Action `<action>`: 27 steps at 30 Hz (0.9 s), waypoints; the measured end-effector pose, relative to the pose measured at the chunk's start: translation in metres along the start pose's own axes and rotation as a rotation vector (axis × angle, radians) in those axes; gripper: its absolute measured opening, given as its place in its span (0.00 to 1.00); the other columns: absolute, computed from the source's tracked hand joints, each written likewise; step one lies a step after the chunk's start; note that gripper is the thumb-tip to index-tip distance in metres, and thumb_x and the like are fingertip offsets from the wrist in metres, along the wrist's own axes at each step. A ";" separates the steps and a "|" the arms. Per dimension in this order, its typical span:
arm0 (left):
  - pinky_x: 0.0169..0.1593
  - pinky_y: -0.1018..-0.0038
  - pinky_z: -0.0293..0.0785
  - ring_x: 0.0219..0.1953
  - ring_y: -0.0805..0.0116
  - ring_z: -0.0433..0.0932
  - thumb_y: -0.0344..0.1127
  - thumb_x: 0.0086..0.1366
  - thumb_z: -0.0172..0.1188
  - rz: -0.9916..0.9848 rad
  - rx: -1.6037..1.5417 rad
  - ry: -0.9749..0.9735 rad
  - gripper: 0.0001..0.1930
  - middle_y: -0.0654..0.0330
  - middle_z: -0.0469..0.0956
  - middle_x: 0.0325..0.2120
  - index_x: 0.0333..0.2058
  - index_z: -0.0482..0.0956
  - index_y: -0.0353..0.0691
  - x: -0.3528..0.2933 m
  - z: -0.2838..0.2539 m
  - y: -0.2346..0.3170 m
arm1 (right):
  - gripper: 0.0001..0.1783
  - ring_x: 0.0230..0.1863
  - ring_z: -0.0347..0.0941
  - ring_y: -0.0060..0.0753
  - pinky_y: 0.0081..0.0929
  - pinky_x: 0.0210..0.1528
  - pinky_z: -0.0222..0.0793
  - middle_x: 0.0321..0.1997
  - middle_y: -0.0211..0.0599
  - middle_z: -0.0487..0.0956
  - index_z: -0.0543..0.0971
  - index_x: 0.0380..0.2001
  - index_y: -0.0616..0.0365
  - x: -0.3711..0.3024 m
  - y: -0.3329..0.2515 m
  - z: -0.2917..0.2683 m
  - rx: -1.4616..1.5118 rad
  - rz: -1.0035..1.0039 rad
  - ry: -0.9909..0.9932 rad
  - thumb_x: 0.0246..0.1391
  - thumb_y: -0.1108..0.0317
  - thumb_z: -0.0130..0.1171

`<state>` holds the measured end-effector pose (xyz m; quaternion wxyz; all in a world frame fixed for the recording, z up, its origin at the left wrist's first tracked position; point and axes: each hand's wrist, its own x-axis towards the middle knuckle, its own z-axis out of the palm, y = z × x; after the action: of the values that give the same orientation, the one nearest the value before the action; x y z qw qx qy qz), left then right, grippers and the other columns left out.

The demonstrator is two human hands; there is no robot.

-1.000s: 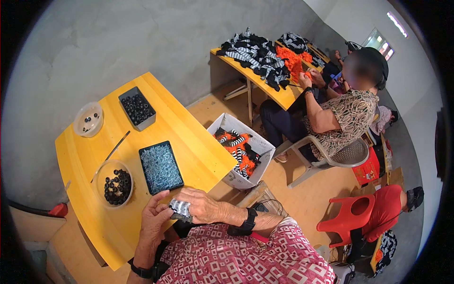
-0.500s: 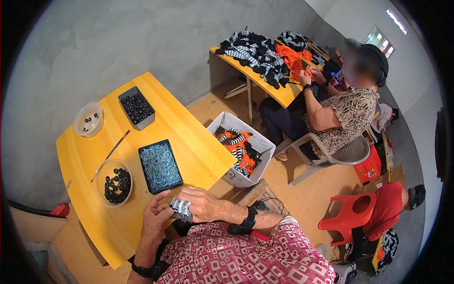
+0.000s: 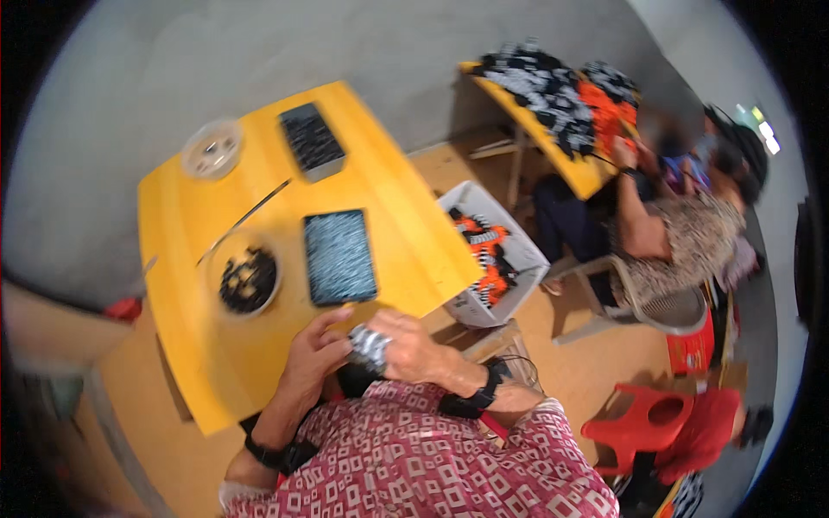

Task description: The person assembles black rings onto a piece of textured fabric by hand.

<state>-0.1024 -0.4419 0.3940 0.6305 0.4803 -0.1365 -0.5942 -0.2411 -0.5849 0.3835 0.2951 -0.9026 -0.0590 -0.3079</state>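
Observation:
A small grey-and-white striped piece of cloth [image 3: 370,346] is held between my two hands, just beyond my lap and close to the table's near edge. My left hand [image 3: 313,352] pinches its left side, thumb and fingers nearly together. On the other side, my right hand [image 3: 414,349] wraps its fingers over the cloth and hides part of it. Just beyond the hands lies a dark rectangular tray [image 3: 342,301] filled with small shiny blue beads. Left of that tray, a clear round tub [image 3: 278,278] holds several black bead-like pieces. Motion blurs fine detail.
The yellow table [image 3: 414,250] also bears a thin dark stick [image 3: 246,218], a grey bin [image 3: 326,166] of black pieces and a clear bowl [image 3: 187,161]. Right of it stands a white box [image 3: 528,274] of striped and orange cloth. A co-worker [image 3: 682,237] sits at another table [image 3: 596,180].
My view has swung, so the tables and boxes appear shifted to the right, the work table also slightly higher. Both hands still grip the striped cloth, in nearly the same pose.

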 end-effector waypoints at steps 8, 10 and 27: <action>0.37 0.82 0.71 0.31 0.78 0.74 0.26 0.60 0.56 0.136 0.074 0.097 0.19 0.64 0.76 0.32 0.51 0.71 0.38 -0.002 -0.007 0.019 | 0.12 0.29 0.71 0.44 0.37 0.30 0.67 0.30 0.44 0.74 0.77 0.29 0.66 0.022 0.002 -0.006 -0.003 0.030 -0.053 0.36 0.74 0.64; 0.41 0.81 0.74 0.34 0.76 0.76 0.27 0.61 0.56 0.218 0.035 0.134 0.16 0.62 0.77 0.34 0.49 0.72 0.37 -0.010 -0.020 0.025 | 0.13 0.28 0.71 0.44 0.36 0.28 0.67 0.30 0.43 0.74 0.76 0.28 0.65 0.029 0.001 -0.003 -0.014 0.047 -0.046 0.33 0.76 0.65; 0.43 0.82 0.76 0.39 0.72 0.78 0.26 0.60 0.57 0.567 -0.222 0.521 0.13 0.57 0.78 0.38 0.44 0.74 0.36 -0.081 -0.111 0.082 | 0.16 0.29 0.70 0.51 0.39 0.31 0.68 0.28 0.47 0.73 0.74 0.25 0.67 0.024 0.011 0.009 -0.052 0.070 -0.189 0.23 0.81 0.57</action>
<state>0.0101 -0.3352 0.4335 0.8312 0.4870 -0.0340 -0.2661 -0.2142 -0.5906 0.3867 0.2752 -0.9364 -0.0471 -0.2125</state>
